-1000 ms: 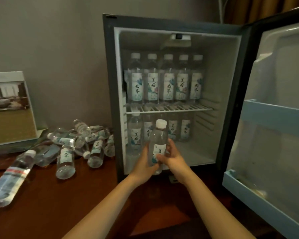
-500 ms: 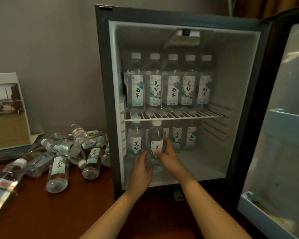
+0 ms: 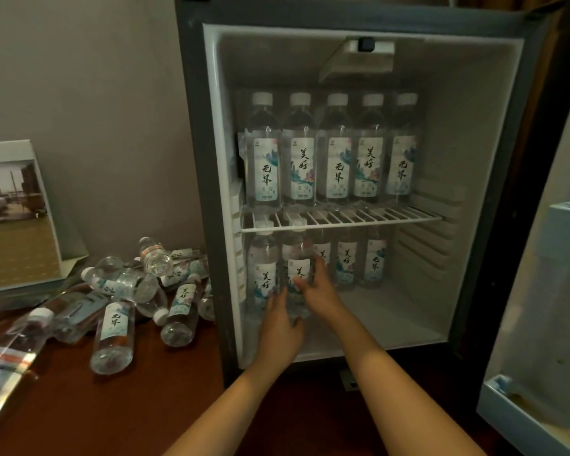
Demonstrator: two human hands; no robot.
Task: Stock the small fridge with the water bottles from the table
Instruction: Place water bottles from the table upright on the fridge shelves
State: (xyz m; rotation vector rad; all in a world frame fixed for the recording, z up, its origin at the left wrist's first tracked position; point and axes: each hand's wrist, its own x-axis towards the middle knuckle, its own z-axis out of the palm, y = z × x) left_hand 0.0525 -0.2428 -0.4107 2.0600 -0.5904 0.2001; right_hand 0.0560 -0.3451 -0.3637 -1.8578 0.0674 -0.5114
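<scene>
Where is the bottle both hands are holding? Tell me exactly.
Head view: the held bottle is upright in the lower compartment of the fridge, front left, under the wire shelf, right of a neighbouring bottle, gripped by the left hand and right hand.

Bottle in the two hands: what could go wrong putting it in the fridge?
The held bottle, gripped by left hand and right hand, might bump the standing bottle close on its left and tip it. Its top is just under the wire shelf, so lifting it could catch there. The loose bottles on the table lie on their sides and might roll.
</scene>
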